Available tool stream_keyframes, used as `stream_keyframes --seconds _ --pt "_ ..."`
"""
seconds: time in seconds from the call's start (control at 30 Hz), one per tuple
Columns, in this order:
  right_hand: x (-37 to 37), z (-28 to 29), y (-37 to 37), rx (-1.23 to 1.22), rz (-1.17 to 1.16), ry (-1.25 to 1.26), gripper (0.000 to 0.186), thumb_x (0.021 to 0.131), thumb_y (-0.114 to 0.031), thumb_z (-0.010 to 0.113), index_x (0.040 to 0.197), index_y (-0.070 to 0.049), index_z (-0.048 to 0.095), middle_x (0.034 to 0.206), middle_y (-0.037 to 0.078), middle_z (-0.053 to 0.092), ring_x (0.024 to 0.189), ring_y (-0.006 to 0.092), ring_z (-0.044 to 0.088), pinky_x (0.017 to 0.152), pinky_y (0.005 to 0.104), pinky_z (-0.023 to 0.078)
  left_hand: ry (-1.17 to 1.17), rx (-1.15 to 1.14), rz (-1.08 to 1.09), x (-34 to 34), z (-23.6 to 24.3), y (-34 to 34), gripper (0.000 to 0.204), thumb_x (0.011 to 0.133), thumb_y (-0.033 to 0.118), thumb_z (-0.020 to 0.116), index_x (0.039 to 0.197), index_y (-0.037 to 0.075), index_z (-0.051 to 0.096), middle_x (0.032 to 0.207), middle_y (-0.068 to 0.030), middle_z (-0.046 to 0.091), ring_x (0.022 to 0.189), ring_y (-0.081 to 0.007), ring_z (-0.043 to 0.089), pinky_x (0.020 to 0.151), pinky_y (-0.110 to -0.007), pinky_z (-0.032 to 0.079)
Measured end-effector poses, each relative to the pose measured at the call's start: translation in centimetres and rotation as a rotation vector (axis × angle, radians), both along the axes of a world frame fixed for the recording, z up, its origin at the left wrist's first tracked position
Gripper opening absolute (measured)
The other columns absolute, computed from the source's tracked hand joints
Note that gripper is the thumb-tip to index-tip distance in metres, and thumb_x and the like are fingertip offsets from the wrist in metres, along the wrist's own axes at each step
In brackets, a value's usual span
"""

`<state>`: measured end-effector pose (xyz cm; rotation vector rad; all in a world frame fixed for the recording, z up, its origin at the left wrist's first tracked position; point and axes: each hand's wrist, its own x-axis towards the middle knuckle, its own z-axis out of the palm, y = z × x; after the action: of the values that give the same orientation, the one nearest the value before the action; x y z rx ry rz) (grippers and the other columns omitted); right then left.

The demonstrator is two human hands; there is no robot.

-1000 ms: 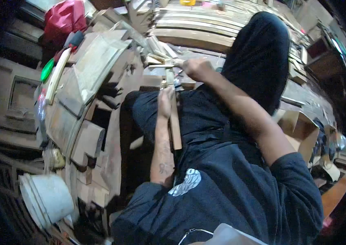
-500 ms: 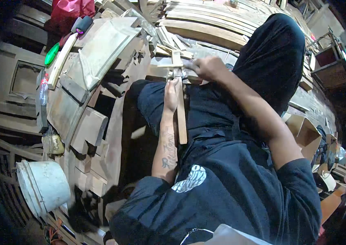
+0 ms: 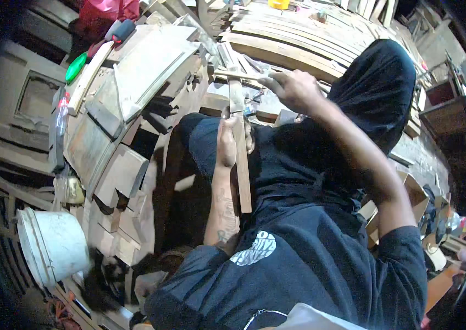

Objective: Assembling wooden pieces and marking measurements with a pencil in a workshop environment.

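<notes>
My left hand (image 3: 226, 142) is wrapped round a long narrow wooden strip (image 3: 243, 184), its fingertips showing on the strip's right side. The strip stands lengthwise over my lap, its near end by my belly and its paler far end beyond my knees. Across that far end lies a thin light-coloured stick (image 3: 227, 72); whether it is a tool or plain wood I cannot tell. My right hand (image 3: 297, 91) is closed at the stick's right end, its fingers pointing left. Its grip is partly hidden by the knuckles.
Left of me, wooden panels (image 3: 148, 63) and offcuts are piled up, with a bottle (image 3: 61, 113) and a green oval object (image 3: 76, 67) along the edge. A white bucket (image 3: 60, 247) stands at lower left. Long boards (image 3: 277, 49) lie ahead; a cardboard box (image 3: 409, 192) sits at right.
The wooden strip and my left hand sit lower in the picture. My right hand and the thin stick have shifted up and to the right. The whole view has tilted a little.
</notes>
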<state>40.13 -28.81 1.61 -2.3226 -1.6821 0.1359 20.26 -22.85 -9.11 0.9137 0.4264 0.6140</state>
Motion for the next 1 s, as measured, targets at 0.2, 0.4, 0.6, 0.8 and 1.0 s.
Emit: stream_keyframes --seconds 0.2,0.4,0.6,0.8,1.0 --pt "1.2 8.5 -5.2 0.235 0.451 -0.239 0.017 0.095 -0.012 0.061 0.111 -0.007 0.064 0.095 0.017 0.065 0.080 0.0363 0.067 0.067 0.0435 0.053 0.041 0.191 0.034 -0.5 8.7 -2.0 0.041 0.099 0.044 0.042 0.091 0.007 0.058 0.072 -0.0045 0.057 0.056 -0.0138 0.055 0.051 -0.026 0.045" --pt "2.2 15.0 -10.3 0.288 0.369 -0.353 0.019 0.097 -0.010 0.059 0.115 -0.006 0.061 0.099 0.018 0.069 0.084 0.0345 0.069 0.070 0.0398 0.055 -0.143 -0.064 -0.090 3.0 10.1 -5.8 0.037 0.102 0.025 0.047 0.133 0.005 0.041 0.079 -0.0011 0.058 0.065 -0.0096 0.057 0.047 -0.022 0.043" --pt "3.4 15.6 -15.6 0.169 0.352 -0.508 0.010 0.096 -0.016 0.061 0.093 -0.007 0.059 0.069 0.012 0.060 0.059 0.0319 0.062 0.054 0.0407 0.048 -0.225 0.425 -0.128 6.8 12.0 -9.4 0.034 0.104 0.017 0.043 0.134 0.003 0.048 0.110 -0.0070 0.052 0.100 -0.0129 0.050 0.091 -0.029 0.044" --pt "5.9 15.3 -19.0 0.199 0.025 -0.476 0.015 0.099 -0.018 0.059 0.091 -0.005 0.059 0.064 0.019 0.056 0.059 0.0383 0.060 0.052 0.0435 0.044 -0.195 0.172 -0.367 9.2 13.5 -12.0 0.038 0.100 0.023 0.046 0.132 0.004 0.051 0.111 -0.0052 0.056 0.109 -0.0119 0.049 0.102 -0.028 0.035" --pt "7.6 8.5 -22.1 0.207 -0.042 -0.276 0.017 0.097 -0.029 0.061 0.100 -0.012 0.063 0.062 0.020 0.057 0.060 0.0397 0.062 0.052 0.0482 0.045 0.055 0.143 -0.462 11.1 13.4 -11.0 0.033 0.101 0.030 0.052 0.117 0.001 0.056 0.079 -0.0031 0.057 0.055 -0.0103 0.052 0.049 -0.028 0.046"
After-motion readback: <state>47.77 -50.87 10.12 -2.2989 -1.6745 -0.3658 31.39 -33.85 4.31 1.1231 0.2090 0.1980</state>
